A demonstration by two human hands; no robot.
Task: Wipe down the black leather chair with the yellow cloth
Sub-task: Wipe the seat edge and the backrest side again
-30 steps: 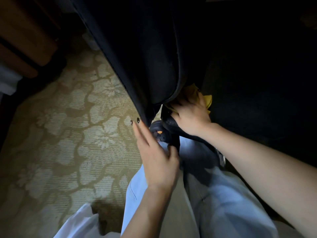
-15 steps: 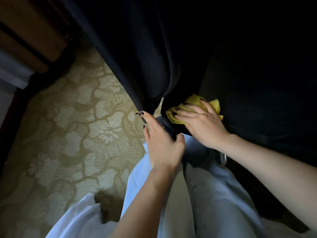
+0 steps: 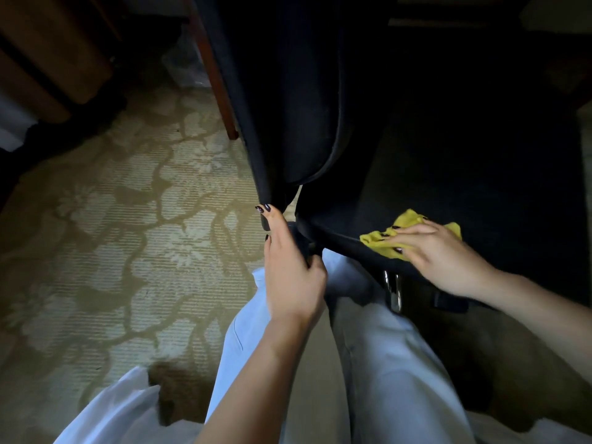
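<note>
Your pale trousers (image 3: 378, 363) are nearest. Your left hand (image 3: 294, 277) pinches the lower corner of the black chair (image 3: 448, 174) between thumb and straight fingers. Your right hand (image 3: 445, 257), fingers flat and spread, presses the yellow cloth (image 3: 381, 243) onto the seat's front edge. Patterned carpet (image 3: 144, 235) lies beyond, leftward.

Beige floral-patterned carpet (image 3: 128, 251), dark wooden furniture (image 3: 48, 59) at upper left, reddish wooden leg (image 3: 215, 81) standing on the carpet.
</note>
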